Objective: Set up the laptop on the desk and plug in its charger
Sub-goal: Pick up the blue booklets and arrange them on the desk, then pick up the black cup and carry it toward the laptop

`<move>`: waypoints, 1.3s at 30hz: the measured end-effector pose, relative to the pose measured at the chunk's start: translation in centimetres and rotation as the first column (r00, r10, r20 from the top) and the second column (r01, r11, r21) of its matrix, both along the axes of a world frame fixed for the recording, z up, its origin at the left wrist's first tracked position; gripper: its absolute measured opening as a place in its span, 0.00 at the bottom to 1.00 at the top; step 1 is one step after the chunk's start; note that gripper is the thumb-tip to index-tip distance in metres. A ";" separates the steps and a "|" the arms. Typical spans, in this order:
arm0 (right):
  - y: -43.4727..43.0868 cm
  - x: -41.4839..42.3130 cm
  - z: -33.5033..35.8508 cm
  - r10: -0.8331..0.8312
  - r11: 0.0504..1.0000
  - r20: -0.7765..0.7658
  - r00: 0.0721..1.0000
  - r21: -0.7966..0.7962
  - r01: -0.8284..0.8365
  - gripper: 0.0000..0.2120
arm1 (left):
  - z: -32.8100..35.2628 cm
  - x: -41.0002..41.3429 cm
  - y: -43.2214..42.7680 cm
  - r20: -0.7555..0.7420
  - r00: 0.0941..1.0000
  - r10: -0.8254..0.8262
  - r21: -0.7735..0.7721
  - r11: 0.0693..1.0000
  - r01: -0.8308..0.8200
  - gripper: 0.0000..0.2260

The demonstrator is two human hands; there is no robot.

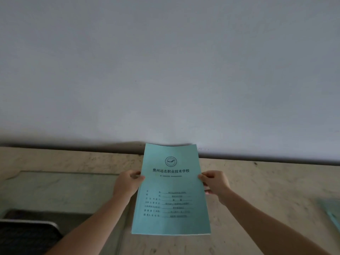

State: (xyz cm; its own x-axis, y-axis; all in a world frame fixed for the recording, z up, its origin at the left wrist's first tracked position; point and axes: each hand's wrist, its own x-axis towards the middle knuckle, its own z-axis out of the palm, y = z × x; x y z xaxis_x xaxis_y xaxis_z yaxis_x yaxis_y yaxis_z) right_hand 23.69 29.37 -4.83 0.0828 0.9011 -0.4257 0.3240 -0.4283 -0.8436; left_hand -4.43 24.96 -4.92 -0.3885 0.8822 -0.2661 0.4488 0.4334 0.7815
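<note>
Head view shows both hands, left hand (127, 183) and right hand (215, 183), fingers clamped on the side edges of a teal booklet (171, 192) above the desk (266, 181) near its far edge; a dark laptop-like object (27, 234) sits at the near-left corner.

The booklet (171, 192) is teal-green with black printed characters, ruled lines and a round black emblem toward 12 o'clock. The desk (257, 181) is mottled beige with darker flecks; at 9 o'clock its inset panel (60, 190) is greyish-green. The wall (165, 61) is plain pale grey.
</note>
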 end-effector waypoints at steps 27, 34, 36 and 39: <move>-24.9 10.6 15.0 0.067 0.882 0.670 0.740 0.307 -0.358 0.41 | 17.0 12.9 -17.0 -0.562 0.654 -0.507 0.320 0.595 0.737 0.31; -37.3 18.9 15.2 -0.134 0.942 0.721 0.679 0.305 -0.139 0.40 | 16.5 22.9 -25.7 -0.627 0.386 -0.677 0.171 0.365 0.915 0.35; -40.8 21.4 14.6 -0.181 0.960 0.710 0.680 0.278 -0.035 0.40 | 15.3 26.3 -28.0 -0.587 0.326 -0.741 0.131 0.310 0.942 0.36; -46.4 25.3 13.2 -0.233 0.970 0.709 0.666 0.218 0.108 0.40 | 13.2 31.0 -31.5 -0.512 0.197 -0.836 0.056 0.197 0.979 0.37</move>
State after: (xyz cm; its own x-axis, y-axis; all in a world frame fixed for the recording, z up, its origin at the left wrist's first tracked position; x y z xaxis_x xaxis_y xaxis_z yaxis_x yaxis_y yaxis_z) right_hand 48.95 -17.05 8.33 0.4662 0.8841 -0.0311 0.7923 -0.4329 -0.4299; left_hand 26.58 -6.50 8.29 0.7726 0.6346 0.0199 0.5551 -0.6903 0.4641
